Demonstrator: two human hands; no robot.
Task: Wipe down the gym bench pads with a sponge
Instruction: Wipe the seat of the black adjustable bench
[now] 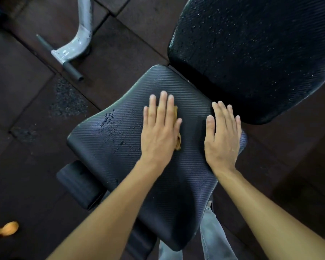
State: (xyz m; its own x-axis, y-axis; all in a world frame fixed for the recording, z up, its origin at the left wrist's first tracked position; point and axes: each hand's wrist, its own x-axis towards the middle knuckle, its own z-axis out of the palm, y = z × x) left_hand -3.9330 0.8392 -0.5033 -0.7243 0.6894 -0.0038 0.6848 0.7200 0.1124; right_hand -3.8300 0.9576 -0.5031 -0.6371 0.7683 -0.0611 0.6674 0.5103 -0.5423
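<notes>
The black ribbed seat pad (120,166) of the gym bench fills the middle of the view, with dark wet spots left of centre. My left hand (159,128) lies flat on it, pressing down on an orange sponge (178,142) that shows only at the hand's right edge. My right hand (222,137) rests flat and empty on the pad's right edge, fingers apart. The black back pad (251,53) rises at the upper right, speckled with droplets.
Dark rubber floor tiles (23,91) surround the bench. A grey metal frame foot with a black bar (68,51) stands at the upper left. A black roller pad (77,182) sits under the seat's left side. An orange object (6,230) lies at the lower left. Grey trouser legs (214,237) show below.
</notes>
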